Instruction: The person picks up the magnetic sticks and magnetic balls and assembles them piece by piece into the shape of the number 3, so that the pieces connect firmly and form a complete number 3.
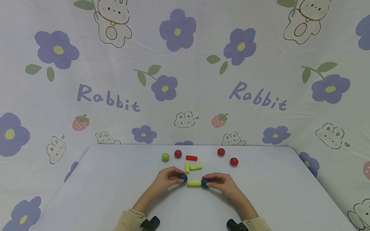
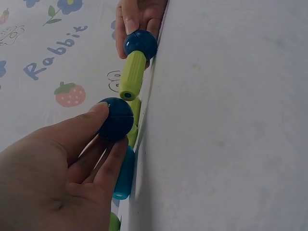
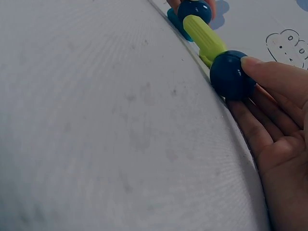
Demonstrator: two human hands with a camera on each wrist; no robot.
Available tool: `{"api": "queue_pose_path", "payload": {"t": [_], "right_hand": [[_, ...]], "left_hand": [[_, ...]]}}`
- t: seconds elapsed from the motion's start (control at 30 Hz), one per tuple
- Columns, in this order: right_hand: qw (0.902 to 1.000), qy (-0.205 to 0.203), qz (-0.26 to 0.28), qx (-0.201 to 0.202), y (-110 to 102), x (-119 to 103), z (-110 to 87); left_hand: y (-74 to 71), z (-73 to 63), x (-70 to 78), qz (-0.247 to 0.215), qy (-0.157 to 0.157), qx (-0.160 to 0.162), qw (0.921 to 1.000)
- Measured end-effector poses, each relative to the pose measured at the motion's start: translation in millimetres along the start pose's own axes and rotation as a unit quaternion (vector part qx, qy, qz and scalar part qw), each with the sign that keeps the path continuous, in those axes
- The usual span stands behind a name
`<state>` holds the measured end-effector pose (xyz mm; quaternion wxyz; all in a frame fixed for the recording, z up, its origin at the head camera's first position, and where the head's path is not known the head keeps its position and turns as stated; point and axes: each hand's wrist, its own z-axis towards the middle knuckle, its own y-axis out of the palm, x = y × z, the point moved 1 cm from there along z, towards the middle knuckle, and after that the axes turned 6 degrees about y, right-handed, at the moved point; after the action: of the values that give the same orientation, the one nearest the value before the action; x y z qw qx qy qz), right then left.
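My left hand [image 1: 167, 179] pinches a dark blue ball [image 2: 115, 118] between thumb and fingers. In my right hand [image 1: 224, 183] is a second dark blue ball [image 3: 233, 75], gripped the same way. A ribbed yellow-green rod [image 1: 194, 183] sticks out from the right ball toward the left one. Its free end, with a small dark blue centre, faces the left ball across a small gap in the left wrist view. Beyond my left fingers lies a teal rod [image 2: 124, 175], hidden behind that hand in the head view.
Two more yellow-green rods [image 1: 196, 167] lie just beyond the hands, with a red rod [image 1: 191, 158] behind them. A green ball [image 1: 165, 157] and a red ball [image 1: 178, 153] sit at back left. Two other red balls [image 1: 234, 161] are at back right on the white table [image 1: 95, 192].
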<state>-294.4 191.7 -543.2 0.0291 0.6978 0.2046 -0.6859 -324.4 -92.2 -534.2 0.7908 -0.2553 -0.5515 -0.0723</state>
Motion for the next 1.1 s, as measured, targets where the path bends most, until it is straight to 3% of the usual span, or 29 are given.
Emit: {"api": "queue_pose_path", "payload": {"t": [0.8, 1.1], "right_hand": [[1.0000, 0.003, 0.004, 0.000, -4.4, 1.0, 5.6], [1.0000, 0.001, -0.004, 0.001, -4.4, 1.6, 5.8]], "left_hand": [[0.9, -4.2, 5.7, 0.001, -0.022, -0.016, 0.9996], [1.5, -4.4, 1.7, -0.002, -0.026, -0.021, 0.9994]]}}
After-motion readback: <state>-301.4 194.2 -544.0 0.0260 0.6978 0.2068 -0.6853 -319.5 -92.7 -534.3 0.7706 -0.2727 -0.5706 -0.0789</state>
